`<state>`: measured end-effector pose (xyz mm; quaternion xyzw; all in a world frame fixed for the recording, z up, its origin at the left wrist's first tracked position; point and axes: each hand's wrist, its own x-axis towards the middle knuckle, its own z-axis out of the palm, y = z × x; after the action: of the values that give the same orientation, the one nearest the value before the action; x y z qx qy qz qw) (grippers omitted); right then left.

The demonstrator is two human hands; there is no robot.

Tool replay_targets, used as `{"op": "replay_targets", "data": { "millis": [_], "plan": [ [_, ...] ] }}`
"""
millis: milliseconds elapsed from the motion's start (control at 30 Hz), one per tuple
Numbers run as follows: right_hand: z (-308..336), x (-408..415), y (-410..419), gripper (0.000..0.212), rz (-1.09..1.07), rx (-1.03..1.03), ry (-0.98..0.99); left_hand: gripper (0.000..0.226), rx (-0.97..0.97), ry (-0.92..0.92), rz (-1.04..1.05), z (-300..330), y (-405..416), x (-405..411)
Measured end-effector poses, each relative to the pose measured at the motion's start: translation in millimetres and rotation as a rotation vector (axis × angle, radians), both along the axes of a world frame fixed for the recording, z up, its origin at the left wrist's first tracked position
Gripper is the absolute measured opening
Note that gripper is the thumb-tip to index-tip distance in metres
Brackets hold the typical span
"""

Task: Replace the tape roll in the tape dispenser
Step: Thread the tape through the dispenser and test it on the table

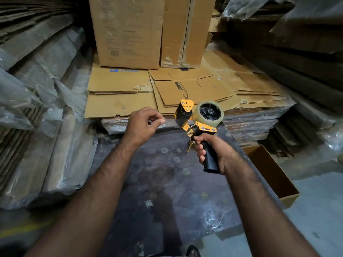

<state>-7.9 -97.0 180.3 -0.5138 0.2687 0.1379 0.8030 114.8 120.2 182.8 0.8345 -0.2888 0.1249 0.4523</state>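
One dispenser (pixel 196 127), one tape roll (pixel 208 114), two hands.

Orange-and-black tape dispenser (pixel 196 125), clear tape roll (pixel 208 114)

both forearms (pixel 104 175) bare, no sleeves, rings or watch; dark sandal (pixel 193 252) on one foot.

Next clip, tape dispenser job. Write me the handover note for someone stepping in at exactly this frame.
Right hand: closed around the black handle of the tape dispenser, held in the air.
Left hand: fingertips pinched beside the dispenser's roller; it seems to hold the clear tape end, which is hard to see.
Tape roll: seated on the dispenser's hub.
Done: roll mounted.
Left: probably feeding the tape end past the roller to the blade.
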Motion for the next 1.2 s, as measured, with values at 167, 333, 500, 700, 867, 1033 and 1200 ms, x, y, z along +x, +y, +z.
{"op": "replay_targets", "data": {
  "millis": [167, 333, 500, 700, 867, 1033, 1200],
  "plan": [
    [6.2, -8.7, -0.2, 0.023, 0.016, 0.018, -0.004, 0.004, 0.039, -0.082, -0.009, 17.2, -8.1, 9.7],
    [14.5, -10.8, -1.9, 0.026, -0.065, 0.037, -0.016, 0.002, 0.113, -0.182, -0.109, 24.0, -13.3, 5.2],
    [12.2, -14.0, -1.8, 0.028, -0.069, 0.015, -0.007, 0.004, 0.086, -0.245, -0.137, 28.0, -20.9, -1.8],
    [16.7, -16.3, 2.6, 0.027, -0.071, 0.038, -0.031, 0.003, 0.088, -0.154, -0.079, 26.5, -11.2, 10.0],
    [19.2, -15.6, 1.5, 0.024, -0.042, 0.02, -0.039, 0.004, 0.06, -0.166, -0.054, 29.5, -8.6, 10.3],
    [22.5, -15.7, 10.4, 0.025, 0.025, 0.015, -0.033, 0.006, 0.022, -0.237, -0.033, 41.4, -5.2, 15.3],
    [27.0, -9.3, 9.7, 0.024, -0.022, 0.012, -0.047, 0.005, 0.044, -0.305, -0.08, 46.3, -1.7, 17.0]
  ]
}}
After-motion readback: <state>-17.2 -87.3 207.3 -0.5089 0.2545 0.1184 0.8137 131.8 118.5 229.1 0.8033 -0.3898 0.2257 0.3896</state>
